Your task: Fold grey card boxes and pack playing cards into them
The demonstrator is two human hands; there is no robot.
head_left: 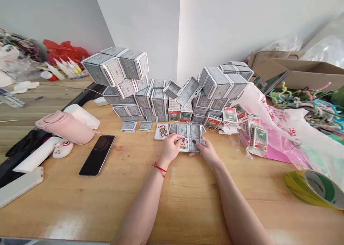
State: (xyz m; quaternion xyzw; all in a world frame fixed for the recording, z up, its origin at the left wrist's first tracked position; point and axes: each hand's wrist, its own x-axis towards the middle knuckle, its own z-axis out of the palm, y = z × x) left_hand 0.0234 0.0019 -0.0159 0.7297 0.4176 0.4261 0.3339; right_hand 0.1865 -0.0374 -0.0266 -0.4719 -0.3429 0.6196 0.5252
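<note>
A left hand (pixel 172 148) and a right hand (pixel 206 152) rest on a row of playing cards (pixel 187 131).

The cards lie flat on the wooden table (pixel 172 205), right between the hands, and the row runs long from left to right. Both hands are half closed with their fingertips on the cards, but I cannot tell if they really pinch them. The left hand is nearest a face-up card (pixel 184 144), and the right hand is at the row's right end. Far behind stands a wall of grey card boxes (pixel 158 101), and a black phone (pixel 97 155) lies to the left.
</note>
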